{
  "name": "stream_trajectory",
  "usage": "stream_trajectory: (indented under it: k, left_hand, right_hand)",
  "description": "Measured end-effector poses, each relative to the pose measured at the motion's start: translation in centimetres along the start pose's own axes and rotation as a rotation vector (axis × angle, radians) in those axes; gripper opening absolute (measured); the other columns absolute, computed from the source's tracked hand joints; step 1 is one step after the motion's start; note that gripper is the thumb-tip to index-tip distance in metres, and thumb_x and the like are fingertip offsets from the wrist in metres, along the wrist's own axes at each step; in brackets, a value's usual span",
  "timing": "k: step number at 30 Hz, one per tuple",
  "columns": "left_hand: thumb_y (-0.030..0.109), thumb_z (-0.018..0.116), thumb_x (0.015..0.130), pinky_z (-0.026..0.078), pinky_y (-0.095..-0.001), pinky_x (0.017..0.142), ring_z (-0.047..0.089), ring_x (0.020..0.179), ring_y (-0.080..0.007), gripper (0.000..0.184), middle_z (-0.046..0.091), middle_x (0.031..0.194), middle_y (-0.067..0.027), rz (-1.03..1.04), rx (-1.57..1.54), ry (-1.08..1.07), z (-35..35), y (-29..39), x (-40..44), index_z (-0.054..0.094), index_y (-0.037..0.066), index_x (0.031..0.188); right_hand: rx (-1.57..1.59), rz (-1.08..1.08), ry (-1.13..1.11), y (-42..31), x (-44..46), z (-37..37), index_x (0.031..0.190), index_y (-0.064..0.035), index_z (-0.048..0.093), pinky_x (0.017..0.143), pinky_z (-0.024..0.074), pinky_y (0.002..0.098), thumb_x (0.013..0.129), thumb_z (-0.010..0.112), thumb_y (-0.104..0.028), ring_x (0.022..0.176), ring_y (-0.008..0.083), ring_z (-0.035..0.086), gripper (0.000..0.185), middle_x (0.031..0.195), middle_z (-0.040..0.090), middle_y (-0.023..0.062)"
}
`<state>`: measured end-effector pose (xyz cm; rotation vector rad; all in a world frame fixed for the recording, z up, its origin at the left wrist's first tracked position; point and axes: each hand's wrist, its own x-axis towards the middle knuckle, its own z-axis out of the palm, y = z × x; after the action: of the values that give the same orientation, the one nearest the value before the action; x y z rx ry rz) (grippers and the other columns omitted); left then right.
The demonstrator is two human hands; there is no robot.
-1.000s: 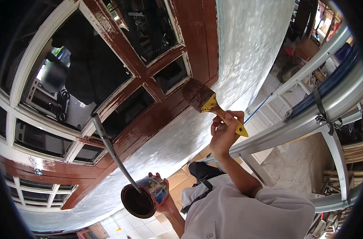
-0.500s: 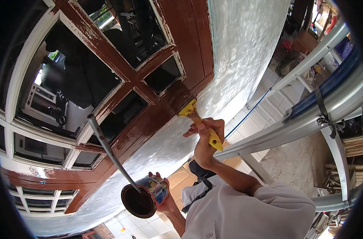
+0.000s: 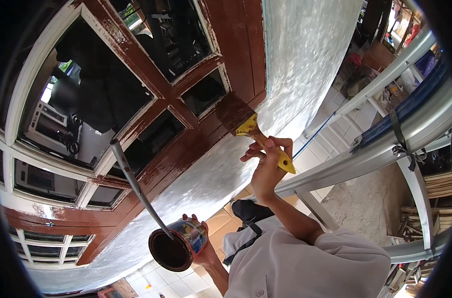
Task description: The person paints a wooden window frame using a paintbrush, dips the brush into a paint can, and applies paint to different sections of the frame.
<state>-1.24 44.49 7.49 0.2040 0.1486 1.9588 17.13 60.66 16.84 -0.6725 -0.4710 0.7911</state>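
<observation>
My right hand point(image 3: 269, 171) is closed around the yellow handle of a wide paintbrush point(image 3: 246, 126). Dark brown paint covers its bristles, which lie against or just over the brown border of the window frame point(image 3: 201, 140); contact is hard to tell. Lower down, my left hand point(image 3: 206, 254) grips a paint can point(image 3: 191, 236) from its side, fingers wrapped round it. The can is tilted, with its dark open mouth toward me. A grey metal rod point(image 3: 136, 181) leans out of the can, its upper end in front of the window.
Glass panes point(image 3: 87, 99) with white and brown strips fill the left side. A whitish wall point(image 3: 305, 54) borders the frame. Close on the right stands a metal ladder point(image 3: 360, 154) with a black tie. Cardboard point(image 3: 218, 226) and white tiles lie below, and wood pieces are stacked far right.
My right hand and the paintbrush have shifted right and slightly up along the frame, and the bristles show more fully. My left hand keeps the can nearly in place.
</observation>
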Motion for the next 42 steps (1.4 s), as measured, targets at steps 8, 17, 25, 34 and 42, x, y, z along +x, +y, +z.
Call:
stream_trajectory:
  k: [8,17,25,34,42]
  left_hand:
    - [0.041,0.064,0.085,0.024,-0.0571,0.111,0.024,0.139,-0.0421,0.081,0.023,0.152,-0.0206,0.021,0.014,-0.002,-0.3,0.1,-0.3,0.025,0.005,0.146]
    - [0.036,0.067,0.084,0.026,-0.0556,0.11,0.024,0.138,-0.0416,0.08,0.025,0.15,-0.0215,0.081,0.048,0.058,-0.1,0.9,-0.5,0.027,0.006,0.146]
    - [0.038,0.066,0.084,0.026,-0.0564,0.11,0.024,0.138,-0.0418,0.08,0.026,0.15,-0.0224,0.102,0.047,0.074,-0.5,1.2,-0.4,0.027,0.006,0.145]
    - [0.041,0.066,0.083,0.025,-0.0576,0.11,0.024,0.139,-0.0425,0.082,0.026,0.15,-0.0221,0.094,0.063,0.053,0.5,0.8,-0.7,0.026,0.006,0.146]
    - [0.042,0.065,0.084,0.025,-0.0579,0.11,0.024,0.139,-0.0425,0.082,0.027,0.15,-0.0215,0.064,-0.005,0.04,-0.7,1.1,-0.3,0.025,0.006,0.146]
  right_hand:
    - [-0.088,0.093,-0.07,0.2,-2.0,0.3,0.099,-0.004,0.043,0.05,0.0553,0.0307,0.092,0.057,-0.018,0.057,0.0188,0.063,0.021,0.075,0.062,0.0152]
    - [-0.061,0.04,0.008,-0.8,-0.6,0.6,0.1,-0.0029,0.041,0.05,0.0547,0.0304,0.092,0.056,-0.014,0.058,0.0213,0.064,0.02,0.075,0.062,0.0172]
    - [-0.16,0.034,-0.141,0.1,-2.6,0.3,0.098,-0.0031,0.041,0.049,0.0557,0.0307,0.093,0.058,-0.017,0.054,0.0206,0.064,0.022,0.072,0.063,0.0153]
    - [-0.163,-0.091,-0.107,0.2,-1.2,0.4,0.1,-0.0033,0.039,0.05,0.0564,0.0316,0.093,0.056,-0.016,0.057,0.0231,0.065,0.022,0.074,0.062,0.0183]
    - [-0.194,-0.03,-0.208,-0.4,-2.3,-0.5,0.101,-0.0032,0.039,0.048,0.0564,0.0305,0.095,0.056,-0.018,0.058,0.0235,0.067,0.023,0.074,0.063,0.0179]
